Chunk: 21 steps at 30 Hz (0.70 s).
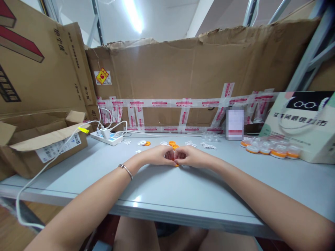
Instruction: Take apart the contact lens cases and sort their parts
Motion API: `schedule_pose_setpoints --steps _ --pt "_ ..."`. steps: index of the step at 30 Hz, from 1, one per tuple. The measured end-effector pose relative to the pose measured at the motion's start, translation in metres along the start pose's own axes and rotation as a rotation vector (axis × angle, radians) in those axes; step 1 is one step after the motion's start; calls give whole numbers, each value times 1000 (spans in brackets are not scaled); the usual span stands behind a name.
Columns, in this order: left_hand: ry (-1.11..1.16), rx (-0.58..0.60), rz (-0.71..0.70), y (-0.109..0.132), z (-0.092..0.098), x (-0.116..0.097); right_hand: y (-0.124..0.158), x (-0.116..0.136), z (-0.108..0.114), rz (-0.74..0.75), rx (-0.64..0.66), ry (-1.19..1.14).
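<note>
My left hand (pixel 160 156) and my right hand (pixel 192 156) meet at the middle of the table, fingertips together and curled. Between them an orange plastic piece (pixel 177 165) peeks out below the fingertips; most of it is hidden, so its full shape does not show. Just behind the hands lie orange round caps (pixel 172 143) and a white ring (pixel 163 143). Left of them are a white disc (pixel 141 143) and an orange disc (pixel 148 143). Small white pieces (pixel 208 146) lie in a heap beyond my right hand.
Clear round cups (pixel 210 137) stand at the back. Several clear containers with orange bases (pixel 278 153) are grouped at right, before a paper bag (pixel 300 132). A phone-like panel (pixel 235 122) leans behind. At left are a power strip (pixel 108 138) and an open carton (pixel 49 143).
</note>
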<state>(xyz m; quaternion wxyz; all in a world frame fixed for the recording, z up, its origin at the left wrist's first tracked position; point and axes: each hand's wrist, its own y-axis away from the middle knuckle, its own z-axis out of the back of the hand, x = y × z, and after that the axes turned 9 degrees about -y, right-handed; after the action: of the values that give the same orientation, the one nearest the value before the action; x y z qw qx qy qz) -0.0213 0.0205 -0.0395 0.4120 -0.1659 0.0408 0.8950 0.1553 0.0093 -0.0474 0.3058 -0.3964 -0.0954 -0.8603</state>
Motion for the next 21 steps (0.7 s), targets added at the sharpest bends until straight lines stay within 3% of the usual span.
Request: schedule_pose_setpoints --steps 13,21 --pt "46 3 93 -5 -5 2 3 6 4 -50 36 24" --pt "-76 -46 107 -5 -4 -3 -1 2 1 -95 0 19"
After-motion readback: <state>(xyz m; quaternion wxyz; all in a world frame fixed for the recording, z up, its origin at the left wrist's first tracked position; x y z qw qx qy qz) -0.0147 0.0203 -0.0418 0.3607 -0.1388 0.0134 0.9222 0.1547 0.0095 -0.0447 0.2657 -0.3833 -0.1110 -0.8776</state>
